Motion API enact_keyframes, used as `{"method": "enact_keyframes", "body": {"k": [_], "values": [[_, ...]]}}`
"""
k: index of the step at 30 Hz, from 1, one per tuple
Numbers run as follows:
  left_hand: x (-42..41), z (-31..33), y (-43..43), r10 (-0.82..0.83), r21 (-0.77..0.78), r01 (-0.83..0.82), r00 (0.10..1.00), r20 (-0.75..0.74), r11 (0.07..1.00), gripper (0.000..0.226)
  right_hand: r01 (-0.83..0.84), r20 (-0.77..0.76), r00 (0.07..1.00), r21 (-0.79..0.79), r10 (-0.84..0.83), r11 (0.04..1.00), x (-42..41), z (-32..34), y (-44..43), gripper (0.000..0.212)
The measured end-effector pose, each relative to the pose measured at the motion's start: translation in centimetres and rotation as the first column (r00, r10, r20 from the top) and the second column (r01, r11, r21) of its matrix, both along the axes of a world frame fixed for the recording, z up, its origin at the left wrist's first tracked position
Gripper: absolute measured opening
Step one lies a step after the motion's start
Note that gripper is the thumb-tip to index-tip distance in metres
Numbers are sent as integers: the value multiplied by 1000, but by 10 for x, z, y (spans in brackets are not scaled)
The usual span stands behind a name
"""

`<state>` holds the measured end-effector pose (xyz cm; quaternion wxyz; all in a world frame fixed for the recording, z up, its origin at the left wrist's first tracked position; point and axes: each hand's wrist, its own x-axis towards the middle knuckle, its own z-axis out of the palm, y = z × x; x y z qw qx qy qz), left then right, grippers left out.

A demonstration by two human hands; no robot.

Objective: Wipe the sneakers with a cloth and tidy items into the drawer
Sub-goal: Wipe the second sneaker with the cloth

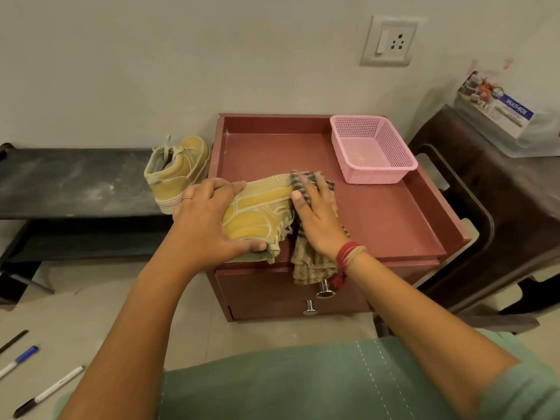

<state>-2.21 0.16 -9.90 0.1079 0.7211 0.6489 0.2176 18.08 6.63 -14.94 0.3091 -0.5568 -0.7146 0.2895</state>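
Head view: left hand [209, 219] grips a sneaker [257, 213] on the cabinet [378, 213]; right hand [318, 216], fingers flat, presses the cloth [312, 262] to it. The second sneaker [178, 168] sits alongside (pens [18, 359] on the floor, drawers [272, 286] closed), so tidying looks unstarted.

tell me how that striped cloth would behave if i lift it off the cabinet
Probably floppy: the striped cloth droops over the cabinet edge. Likely light, since it bunches beside the sneaker under the right hand.
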Motion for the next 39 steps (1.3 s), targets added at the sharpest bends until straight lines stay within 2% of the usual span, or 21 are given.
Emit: {"method": "enact_keyframes", "body": {"k": [2, 4, 5, 6, 8, 10, 14, 17, 18, 20, 23, 24, 26, 27, 29, 30, 31, 33, 34, 38, 39], "values": [[0, 0, 0, -4, 4, 4, 1000, 8, 1000, 112, -74, -7, 997, 60, 74, 995, 2, -2, 1, 50], [0, 0, 1, -11, 9, 10, 1000, 12, 1000, 112, 29, -150, 988, -69, -39, 997, 11, 1, 9, 46], [0, 0, 0, -12, 10, 12, 1000, 12, 1000, 112, 72, -175, 980, -109, -91, 991, 13, 2, 10, 46], [0, 0, 0, -13, 9, 13, 1000, 11, 1000, 112, 78, -155, 983, -104, -94, 991, 12, 3, 7, 48], [-1, -1, 0, -15, 11, 15, 1000, 14, 1000, 112, -28, -45, 999, 11, 28, 1000, 4, 2, -2, 49], [-1, -1, 1, -16, 11, 16, 1000, 12, 1000, 112, -98, -24, 995, 73, 100, 993, 2, 0, -2, 48], [-2, -2, 0, -21, 10, 21, 1000, 12, 1000, 112, 119, -208, 970, -40, -124, 992, 10, 4, 11, 44], [-2, -2, 1, -23, 11, 23, 1000, 16, 1000, 112, -22, -64, 998, 32, 24, 999, 8, 6, -1, 44], [-1, -2, 1, -24, 12, 24, 1000, 15, 1000, 112, -73, -50, 996, 15, 74, 997, 11, 5, -1, 44], [-1, -2, 1, -18, 14, 18, 1000, 24, 1000, 111, -77, -155, 986, -95, 61, 993, 24, 7, 5, 43], [-1, -1, 0, -19, 12, 18, 999, 28, 1000, 112, 40, -275, 952, -314, -131, 949, 37, 13, 16, 40], [-1, -2, 0, -21, 11, 21, 999, 26, 1000, 112, 93, -314, 929, -321, -199, 943, 37, 14, 18, 39], [-2, -2, 0, -22, 13, 22, 1000, 22, 1000, 112, 177, -371, 896, -205, -244, 962, 28, 16, 15, 41], [-2, -3, 0, -22, 15, 22, 1000, 20, 1000, 112, 150, -340, 923, -119, -183, 981, 22, 17, 12, 42], [-3, -4, 1, -24, 16, 24, 999, 23, 1000, 112, -23, -169, 985, 2, 23, 1000, 11, 7, 6, 42], [-3, -4, 1, -24, 19, 24, 999, 24, 1000, 112, -60, -122, 991, 6, 60, 998, 9, 1, 7, 44], [-3, -4, 1, -24, 19, 23, 999, 24, 1000, 112, -31, -137, 990, -21, 27, 999, 8, -2, 7, 46], [-2, -4, 0, -21, 18, 20, 999, 26, 1000, 113, 95, -271, 955, -100, -119, 990, 11, -4, 11, 60], [-2, -4, 0, -24, 18, 24, 999, 26, 1000, 113, 115, -291, 946, -109, -142, 987, 12, -6, 13, 65], [-3, -3, 1, -31, 17, 31, 999, 21, 999, 113, -52, -87, 995, 39, 55, 998, 14, -10, 2, 47], [-3, -3, 1, -29, 18, 29, 999, 14, 999, 113, -52, -112, 992, 36, 55, 998, 19, -11, 2, 46]]}}
